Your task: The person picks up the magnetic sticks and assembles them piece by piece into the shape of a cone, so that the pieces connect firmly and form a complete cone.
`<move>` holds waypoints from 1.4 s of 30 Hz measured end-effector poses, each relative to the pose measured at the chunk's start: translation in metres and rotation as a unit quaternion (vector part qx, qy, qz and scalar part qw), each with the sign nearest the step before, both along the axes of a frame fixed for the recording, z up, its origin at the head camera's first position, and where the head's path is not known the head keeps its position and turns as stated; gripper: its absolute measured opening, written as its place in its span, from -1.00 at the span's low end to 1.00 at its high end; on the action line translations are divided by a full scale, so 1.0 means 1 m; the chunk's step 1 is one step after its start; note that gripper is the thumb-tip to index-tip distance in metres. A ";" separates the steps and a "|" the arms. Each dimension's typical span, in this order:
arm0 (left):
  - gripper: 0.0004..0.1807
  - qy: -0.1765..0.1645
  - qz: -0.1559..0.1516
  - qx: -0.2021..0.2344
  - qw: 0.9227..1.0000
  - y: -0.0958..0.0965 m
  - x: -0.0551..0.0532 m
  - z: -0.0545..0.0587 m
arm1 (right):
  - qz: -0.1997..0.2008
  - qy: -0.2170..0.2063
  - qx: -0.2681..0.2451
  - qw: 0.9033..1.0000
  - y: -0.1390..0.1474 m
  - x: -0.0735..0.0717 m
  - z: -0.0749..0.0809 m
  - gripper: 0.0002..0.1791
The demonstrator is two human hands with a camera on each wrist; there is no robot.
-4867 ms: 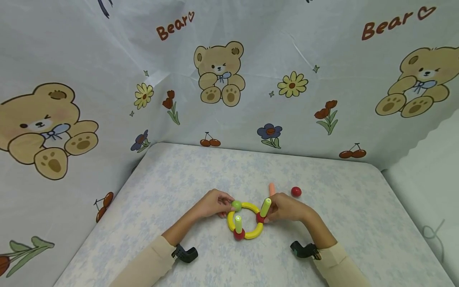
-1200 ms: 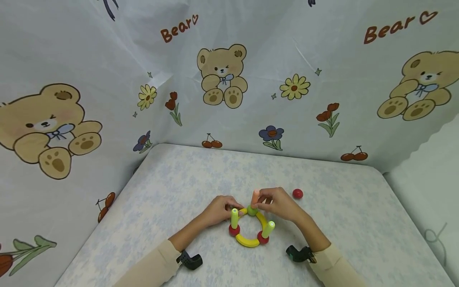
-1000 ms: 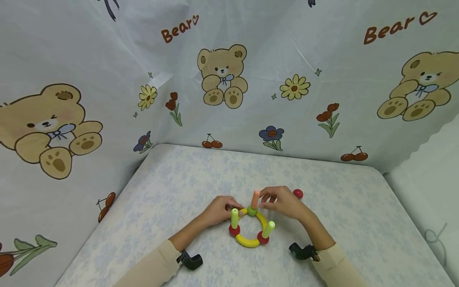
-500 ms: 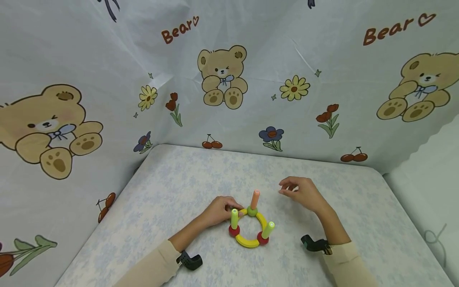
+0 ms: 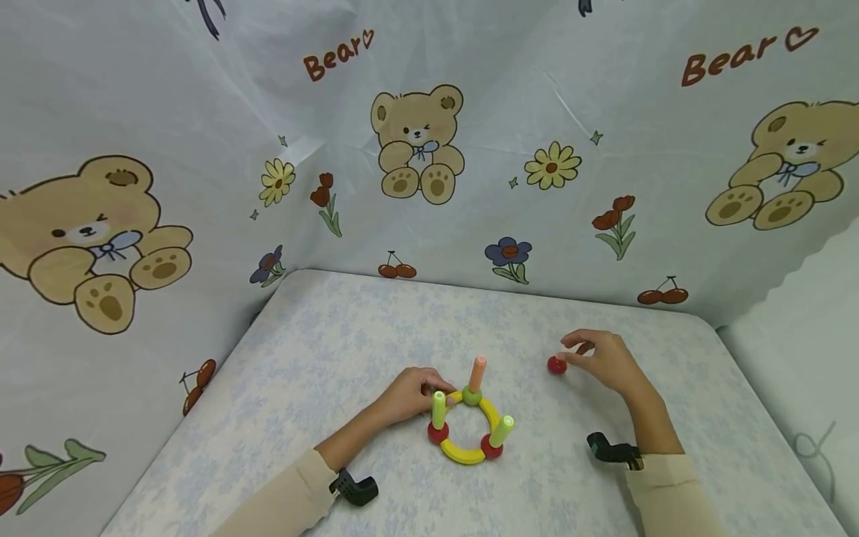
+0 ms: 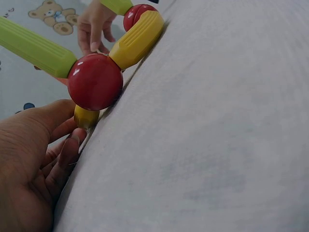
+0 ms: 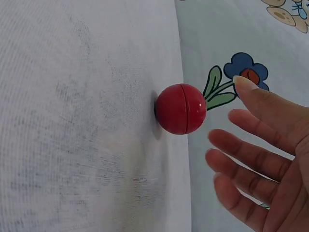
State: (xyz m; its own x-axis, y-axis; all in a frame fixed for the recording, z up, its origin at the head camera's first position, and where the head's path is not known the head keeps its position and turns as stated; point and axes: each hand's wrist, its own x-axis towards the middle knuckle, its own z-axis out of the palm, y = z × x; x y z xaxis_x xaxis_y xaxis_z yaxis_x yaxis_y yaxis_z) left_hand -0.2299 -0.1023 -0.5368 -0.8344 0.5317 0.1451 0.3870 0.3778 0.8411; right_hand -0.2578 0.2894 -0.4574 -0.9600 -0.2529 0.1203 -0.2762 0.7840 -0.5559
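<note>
A ring of yellow curved rods (image 5: 463, 453) lies on the table, joined by two red balls (image 5: 438, 432) and a green ball (image 5: 472, 396). Light green rods (image 5: 501, 431) stand up from the red balls, and an orange rod (image 5: 477, 374) rises from the green one. My left hand (image 5: 406, 395) pinches the yellow curved rod (image 6: 86, 116) at the ring's far left, between thumb and fingers. To the right, a loose red ball (image 5: 556, 365) sits on the table. Beside it is my right hand (image 5: 604, 359), its fingers spread and apart from the ball (image 7: 180, 109) in the right wrist view.
The pale patterned table (image 5: 376, 313) reaches back to a hanging cloth (image 5: 470, 45) printed with bears and flowers. Black wrist cameras (image 5: 356, 488) sit on both wrists. A thin cord (image 5: 813, 447) hangs at the right, beyond the table.
The orange rod came off the table and onto the green ball, then my right hand let go and moved right to the loose red ball. The ring has turned under my hands.
</note>
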 end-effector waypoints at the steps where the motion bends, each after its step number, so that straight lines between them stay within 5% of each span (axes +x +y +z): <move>1: -0.77 0.001 0.000 -0.001 1.000 0.000 0.000 0.000 | 0.003 -0.015 0.000 1.000 0.001 0.000 0.000 -0.64; 5: -0.76 0.006 -0.002 0.003 1.000 -0.001 -0.001 0.000 | 0.016 -0.068 0.003 0.998 0.001 -0.003 -0.005 -0.58; 10: -0.75 0.010 -0.006 0.004 1.000 0.001 -0.001 0.001 | 0.021 -0.080 0.011 0.996 0.004 -0.007 -0.016 -0.60; 31: -0.76 0.000 -0.001 -0.004 1.000 0.000 -0.002 -0.002 | 0.014 -0.065 -0.004 0.998 -0.001 -0.007 -0.024 -0.65; 42: -0.76 -0.001 0.001 -0.007 1.000 0.000 -0.002 -0.003 | 0.037 -0.025 -0.034 0.998 -0.025 -0.002 -0.011 -0.65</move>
State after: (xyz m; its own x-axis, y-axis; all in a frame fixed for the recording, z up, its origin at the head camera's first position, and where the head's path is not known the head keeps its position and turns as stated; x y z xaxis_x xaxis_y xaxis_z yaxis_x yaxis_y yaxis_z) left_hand -0.2318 -0.1021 -0.5395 -0.8353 0.5329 0.1356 0.3847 0.3901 0.8366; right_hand -0.2595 0.2648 -0.4682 -0.9442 -0.3161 0.0924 -0.3028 0.7230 -0.6209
